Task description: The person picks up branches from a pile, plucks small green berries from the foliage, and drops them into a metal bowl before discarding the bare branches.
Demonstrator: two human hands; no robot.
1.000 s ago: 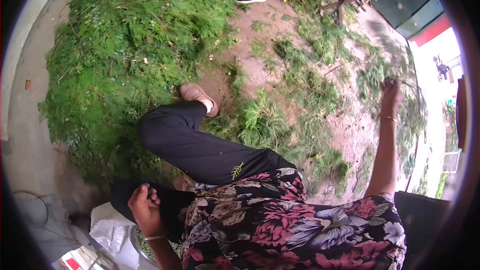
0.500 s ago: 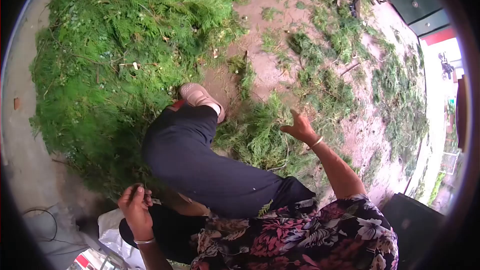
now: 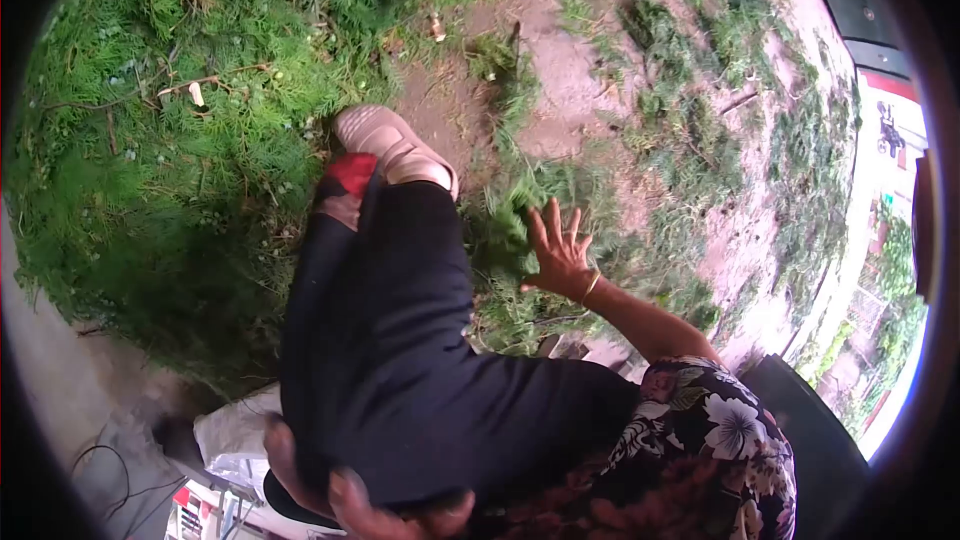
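My right hand [image 3: 565,258] is open, its fingers spread over a loose bunch of green cypress-like sprigs [image 3: 510,225] beside my leg. The sprigs by the fingertips are blurred. A light bracelet circles that wrist. At the lower edge, my left hand [image 3: 370,510] is close to the dark trousers [image 3: 400,340] on my lap. Its fingers are apart, somewhat blurred, with nothing visible between them. A large heap of green foliage [image 3: 190,190] spreads on the left, right up to my pink shoe [image 3: 390,145].
More cut sprigs [image 3: 690,140] are scattered over the bare ground [image 3: 560,80] on the right. A whitish bag [image 3: 235,435] and a thin cable [image 3: 125,470] are at the lower left. A dark box-like object [image 3: 810,420] stands at the lower right.
My right hand has moved left and spread its fingers. My left hand has come from the left side towards my lap, its pinched fingers now apart. My legs and the view have shifted.
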